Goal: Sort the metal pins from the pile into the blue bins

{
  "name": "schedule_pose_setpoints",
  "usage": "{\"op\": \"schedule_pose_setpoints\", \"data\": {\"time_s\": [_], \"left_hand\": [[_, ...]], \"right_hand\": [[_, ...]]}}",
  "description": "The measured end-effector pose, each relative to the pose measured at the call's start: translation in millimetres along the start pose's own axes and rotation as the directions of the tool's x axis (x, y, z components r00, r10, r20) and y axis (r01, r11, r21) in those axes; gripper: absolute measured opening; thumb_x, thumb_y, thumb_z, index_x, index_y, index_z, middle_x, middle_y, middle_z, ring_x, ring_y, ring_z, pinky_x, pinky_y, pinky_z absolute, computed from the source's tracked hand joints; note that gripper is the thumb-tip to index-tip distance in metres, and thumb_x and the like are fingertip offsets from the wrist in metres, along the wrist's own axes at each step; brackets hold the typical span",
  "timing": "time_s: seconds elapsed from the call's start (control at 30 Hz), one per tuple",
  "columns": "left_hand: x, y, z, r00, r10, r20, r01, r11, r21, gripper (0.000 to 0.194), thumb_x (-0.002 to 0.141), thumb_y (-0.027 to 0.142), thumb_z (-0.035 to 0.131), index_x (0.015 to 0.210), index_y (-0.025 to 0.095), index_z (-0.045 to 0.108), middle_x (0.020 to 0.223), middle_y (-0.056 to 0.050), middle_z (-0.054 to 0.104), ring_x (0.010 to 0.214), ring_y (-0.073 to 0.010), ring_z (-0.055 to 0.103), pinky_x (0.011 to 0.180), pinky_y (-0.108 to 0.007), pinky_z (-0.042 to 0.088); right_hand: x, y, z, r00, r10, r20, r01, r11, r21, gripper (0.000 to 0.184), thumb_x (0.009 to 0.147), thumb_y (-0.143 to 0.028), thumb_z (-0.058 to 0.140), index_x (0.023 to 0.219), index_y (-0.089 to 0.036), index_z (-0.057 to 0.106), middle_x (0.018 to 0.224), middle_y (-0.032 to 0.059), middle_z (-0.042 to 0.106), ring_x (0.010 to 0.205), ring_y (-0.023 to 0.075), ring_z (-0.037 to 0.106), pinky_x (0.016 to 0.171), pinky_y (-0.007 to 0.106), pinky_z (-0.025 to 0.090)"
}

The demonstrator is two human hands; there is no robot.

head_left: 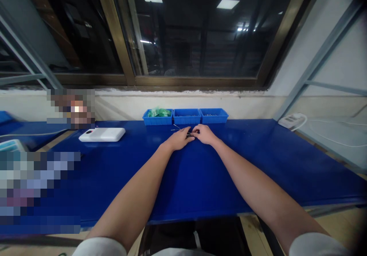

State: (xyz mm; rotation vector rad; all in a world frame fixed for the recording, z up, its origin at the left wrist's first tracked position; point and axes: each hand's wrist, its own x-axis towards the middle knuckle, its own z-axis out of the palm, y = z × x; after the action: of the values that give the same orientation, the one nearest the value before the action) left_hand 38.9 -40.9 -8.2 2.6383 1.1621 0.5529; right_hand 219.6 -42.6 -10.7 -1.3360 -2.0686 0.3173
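Both my hands meet over the far middle of the blue table [197,172]. My left hand [181,138] is closed around a small dark piece [188,135], mostly covered by the fingers, so its kind does not show. Close against it, my right hand [204,134] has its fingers pinched together at the same piece; whether it grips that piece or some smaller part is hidden. Just behind my left hand, thin light-coloured rods or wires [175,127] lie on the tabletop.
Behind my hands stand a blue bin with green packets [157,112], a middle blue bin [187,121] and a right blue bin [214,120] with small metal bits. A white power bank [102,134] lies left. A white power strip [291,121] sits by the right frame.
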Motion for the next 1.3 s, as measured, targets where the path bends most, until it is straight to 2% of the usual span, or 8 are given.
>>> {"op": "schedule_pose_setpoints", "data": {"time_s": [0.17,0.37,0.47,0.6,0.8,0.9,1.03,1.3], "left_hand": [[-1,1,0.0,0.998,0.034,-0.057,-0.035,0.999,-0.009,0.050,0.087,0.043,0.042,0.128,0.014,0.043,0.128,-0.015,0.051,0.114,-0.0252,0.051,0.096,-0.038,0.040],[2,7,-4.0,0.975,0.094,-0.200,-0.085,0.995,0.053,0.034,0.089,0.035,0.042,0.115,0.017,0.053,0.118,-0.010,0.059,0.113,-0.0214,0.052,0.107,-0.046,0.023],[2,9,-7.0,0.964,0.116,-0.239,-0.098,0.991,0.088,0.024,0.088,0.027,0.044,0.104,0.019,0.060,0.105,-0.007,0.064,0.101,-0.0187,0.058,0.105,-0.044,0.027],[1,12,-11.2,0.947,0.145,-0.286,-0.116,0.986,0.116,0.023,0.088,0.025,0.045,0.100,0.020,0.064,0.095,-0.006,0.067,0.092,-0.0179,0.060,0.099,-0.040,0.034],[1,12,-13.5,0.883,0.175,-0.436,-0.132,0.983,0.128,0.022,0.088,0.026,0.047,0.100,0.019,0.064,0.088,-0.006,0.069,0.083,-0.0176,0.062,0.086,-0.037,0.041],[2,11,-12.9,0.877,0.191,-0.440,-0.150,0.980,0.128,0.020,0.088,0.026,0.048,0.092,0.017,0.065,0.084,-0.006,0.069,0.080,-0.0178,0.062,0.082,-0.035,0.042],[2,11,-12.3,0.880,0.201,-0.431,-0.166,0.979,0.117,0.019,0.087,0.026,0.049,0.094,0.017,0.064,0.088,-0.006,0.069,0.081,-0.0180,0.062,0.080,-0.035,0.043],[1,13,-13.9,0.894,0.201,-0.400,-0.173,0.979,0.105,0.017,0.086,0.023,0.049,0.090,0.016,0.064,0.085,-0.006,0.067,0.078,-0.0168,0.061,0.077,-0.032,0.046]], "right_hand": [[-1,1,-1,1.000,0.015,-0.002,-0.015,0.997,0.070,0.008,0.073,-0.024,0.060,0.074,-0.018,0.065,0.075,0.0016,0.061,0.064,0.0114,0.052,0.062,0.025,0.038],[-4,-3,-5,0.998,0.062,-0.010,-0.058,0.977,0.205,0.011,0.070,-0.027,0.058,0.072,-0.017,0.063,0.062,-0.0021,0.057,0.053,0.0093,0.044,0.054,0.023,0.034],[-5,-5,-6,0.997,0.070,-0.009,-0.066,0.968,0.243,0.014,0.070,-0.030,0.057,0.071,-0.017,0.061,0.059,-0.0028,0.054,0.052,0.0096,0.043,0.052,0.023,0.033],[-5,-7,-7,0.998,0.062,-0.026,-0.052,0.957,0.285,0.018,0.075,-0.033,0.051,0.072,-0.017,0.058,0.062,-0.0019,0.055,0.056,0.0108,0.045,0.056,0.024,0.035],[-8,-15,-12,0.995,0.058,-0.078,-0.037,0.969,0.246,0.030,0.085,-0.039,0.039,0.069,-0.017,0.051,0.065,-0.0016,0.053,0.062,0.0114,0.047,0.061,0.024,0.034],[-10,-18,-14,0.995,0.068,-0.072,-0.051,0.974,0.221,0.037,0.087,-0.043,0.034,0.063,-0.018,0.047,0.059,-0.0020,0.051,0.057,0.0106,0.045,0.059,0.023,0.033],[-10,-18,-14,0.992,0.075,-0.101,-0.051,0.972,0.228,0.041,0.088,-0.045,0.032,0.061,-0.018,0.047,0.056,-0.0017,0.051,0.055,0.0108,0.046,0.059,0.023,0.034],[-5,-16,-6,0.984,0.112,-0.141,-0.067,0.954,0.294,0.040,0.086,-0.046,0.038,0.065,-0.017,0.054,0.060,0.0001,0.057,0.058,0.0122,0.054,0.061,0.025,0.039]]}}
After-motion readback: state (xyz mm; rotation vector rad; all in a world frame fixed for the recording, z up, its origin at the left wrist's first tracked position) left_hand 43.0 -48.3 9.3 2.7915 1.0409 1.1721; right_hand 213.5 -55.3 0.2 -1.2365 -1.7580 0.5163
